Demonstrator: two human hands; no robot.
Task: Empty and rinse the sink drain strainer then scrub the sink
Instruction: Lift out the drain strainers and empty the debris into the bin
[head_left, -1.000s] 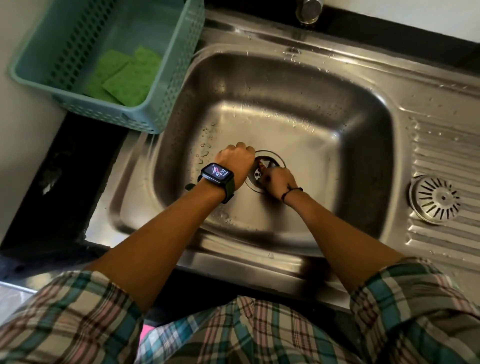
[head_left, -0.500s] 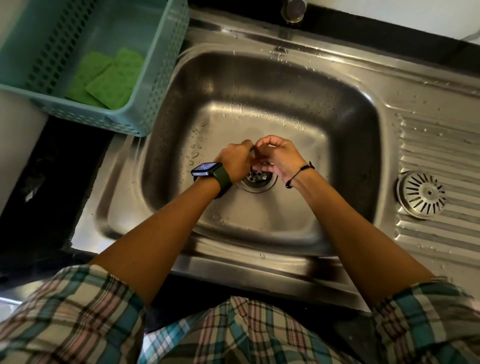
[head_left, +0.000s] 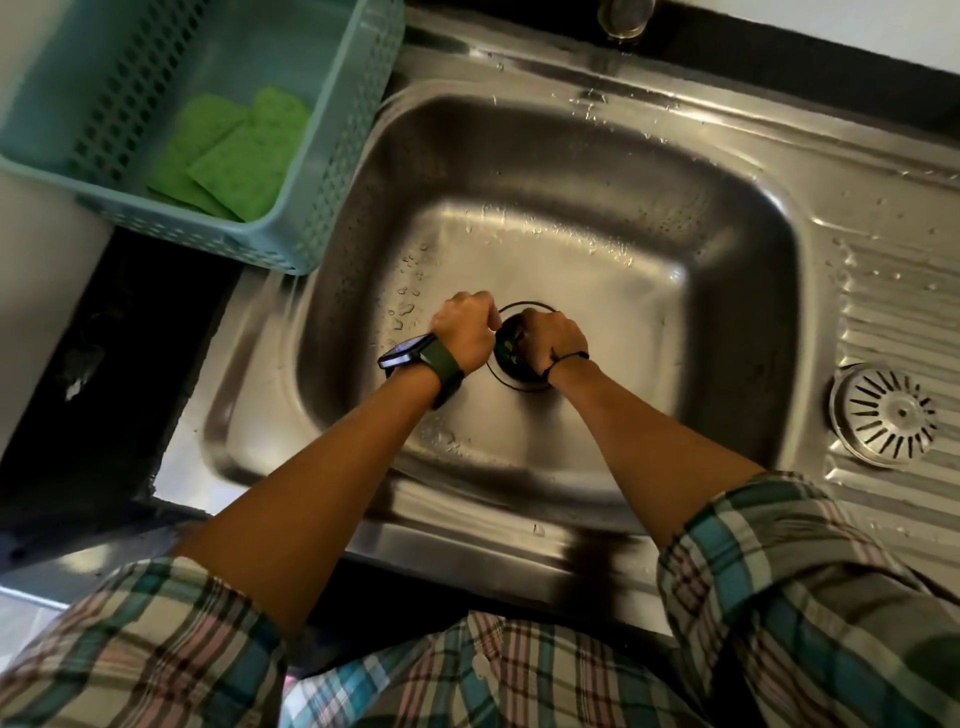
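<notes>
Whereas half a second ago we held both hands raised, left hand (head_left: 464, 329) and right hand (head_left: 552, 338) now curl into the drain (head_left: 511, 349); grip contents unclear, extraction apparently continuing.

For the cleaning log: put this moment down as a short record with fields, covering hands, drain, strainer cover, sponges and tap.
left hand: curled at the left edge of the drain opening; what it holds is hidden
right hand: curled over the drain opening, grip hidden
drain contents: dark, with green bits showing between the hands
slotted drain cover: lying on the ribbed drainboard, right of the basin
sponges: green sponges in the teal basket, left of the sink
tap: no water seen running
sink basin: droplets on it
</notes>
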